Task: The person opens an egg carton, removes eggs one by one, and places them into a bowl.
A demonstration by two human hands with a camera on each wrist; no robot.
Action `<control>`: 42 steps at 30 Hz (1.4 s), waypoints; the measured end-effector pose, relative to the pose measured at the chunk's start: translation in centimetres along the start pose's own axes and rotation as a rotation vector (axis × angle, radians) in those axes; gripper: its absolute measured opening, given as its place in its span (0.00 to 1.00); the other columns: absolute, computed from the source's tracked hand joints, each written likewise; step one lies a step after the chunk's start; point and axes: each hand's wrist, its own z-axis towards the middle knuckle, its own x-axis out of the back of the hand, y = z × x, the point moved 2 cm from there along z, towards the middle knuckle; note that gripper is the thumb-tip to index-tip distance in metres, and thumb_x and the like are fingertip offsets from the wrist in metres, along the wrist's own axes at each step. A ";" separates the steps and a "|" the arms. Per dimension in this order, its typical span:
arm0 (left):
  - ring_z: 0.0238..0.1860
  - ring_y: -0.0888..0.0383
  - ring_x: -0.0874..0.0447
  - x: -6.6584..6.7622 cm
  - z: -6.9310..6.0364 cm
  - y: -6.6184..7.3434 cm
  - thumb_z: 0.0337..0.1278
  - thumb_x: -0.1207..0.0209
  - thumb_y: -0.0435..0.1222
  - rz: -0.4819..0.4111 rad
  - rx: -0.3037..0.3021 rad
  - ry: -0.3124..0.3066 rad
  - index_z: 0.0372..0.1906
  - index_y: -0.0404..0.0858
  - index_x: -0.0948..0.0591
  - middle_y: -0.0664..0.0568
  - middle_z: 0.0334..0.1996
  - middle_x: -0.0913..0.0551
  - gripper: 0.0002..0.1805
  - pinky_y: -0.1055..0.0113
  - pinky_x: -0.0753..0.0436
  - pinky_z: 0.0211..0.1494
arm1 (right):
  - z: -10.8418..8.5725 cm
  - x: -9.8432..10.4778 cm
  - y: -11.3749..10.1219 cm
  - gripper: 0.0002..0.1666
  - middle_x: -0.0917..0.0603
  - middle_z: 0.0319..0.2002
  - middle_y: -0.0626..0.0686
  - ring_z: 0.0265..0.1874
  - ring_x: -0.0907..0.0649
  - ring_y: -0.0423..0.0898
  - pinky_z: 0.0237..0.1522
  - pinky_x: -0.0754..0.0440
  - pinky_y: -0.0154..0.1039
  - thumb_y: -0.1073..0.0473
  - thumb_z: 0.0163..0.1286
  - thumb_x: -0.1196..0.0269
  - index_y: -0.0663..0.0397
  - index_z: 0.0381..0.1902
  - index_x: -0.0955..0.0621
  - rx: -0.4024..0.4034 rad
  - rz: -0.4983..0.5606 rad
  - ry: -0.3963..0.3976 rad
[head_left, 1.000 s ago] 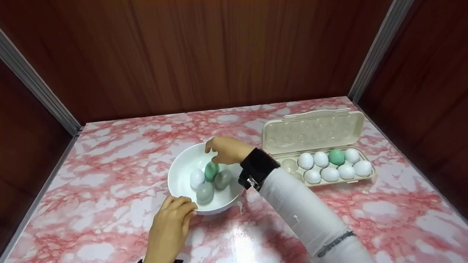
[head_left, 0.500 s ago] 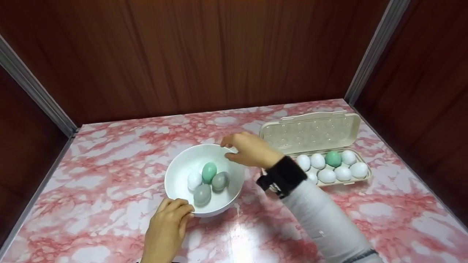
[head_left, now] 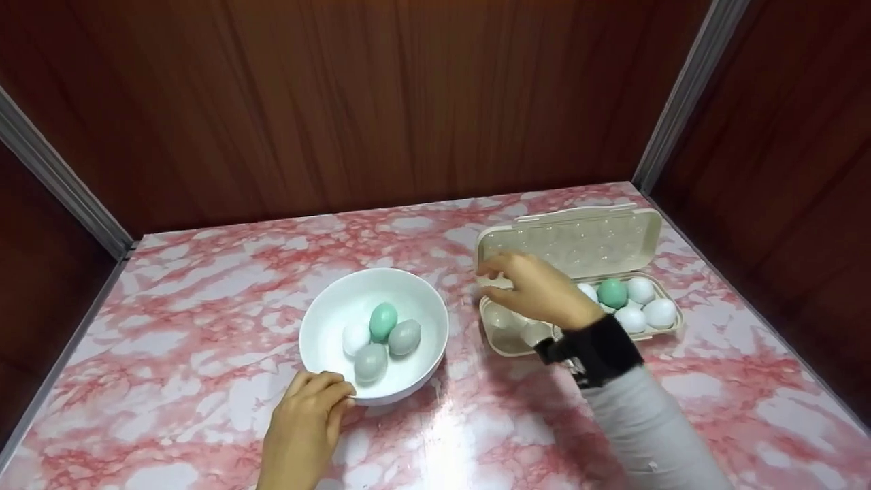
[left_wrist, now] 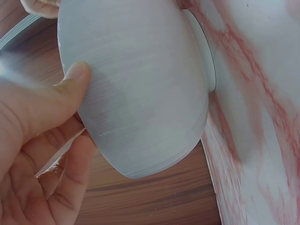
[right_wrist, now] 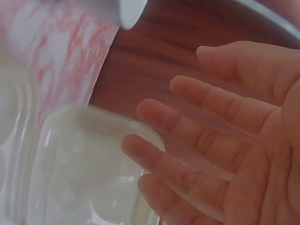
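1. With our left hand [head_left: 306, 422] we pinch the white bowl [head_left: 412, 294] by its seven-o'clock rim.
2. Inside sit a green egg [head_left: 384, 320], a white egg [head_left: 355, 338] and two grey eggs [head_left: 371, 363].
3. Between two and three o'clock, our right hand [head_left: 537, 289], fingers spread, hovers over the open egg carton [head_left: 609, 243].

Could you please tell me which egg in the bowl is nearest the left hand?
It is the front grey egg; the white egg, green egg and other grey egg lie farther from the left hand.

White egg [head_left: 587, 292] in carton [head_left: 602, 246] part-hidden; bowl [left_wrist: 145, 93] cut off, left-wrist view.
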 end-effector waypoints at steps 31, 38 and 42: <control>0.38 0.57 0.20 0.2 -0.4 -0.3 0.44 0.28 0.28 -0.012 -0.007 0.002 0.30 0.40 0.12 0.55 0.36 0.12 0.06 0.64 0.13 0.43 | -8.0 -0.8 6.8 0.23 0.15 0.50 0.63 0.47 0.17 0.56 0.53 0.19 0.58 0.56 0.63 0.32 0.62 0.53 0.18 -0.336 -0.018 -0.044; 0.39 0.57 0.21 0.1 -0.3 -0.2 0.44 0.28 0.29 -0.010 0.006 -0.003 0.30 0.40 0.11 0.56 0.36 0.12 0.06 0.64 0.13 0.44 | -8.0 -1.3 6.9 0.23 0.14 0.45 0.60 0.43 0.15 0.54 0.50 0.17 0.55 0.64 0.60 0.31 0.65 0.53 0.18 -0.346 -0.022 -0.063; 0.39 0.58 0.21 0.0 -0.1 0.0 0.45 0.28 0.29 -0.016 0.011 -0.007 0.30 0.42 0.12 0.57 0.36 0.12 0.06 0.64 0.13 0.45 | -7.9 -1.7 7.1 0.21 0.15 0.39 0.60 0.37 0.15 0.53 0.43 0.15 0.52 0.69 0.55 0.33 0.66 0.49 0.17 -0.337 -0.051 -0.044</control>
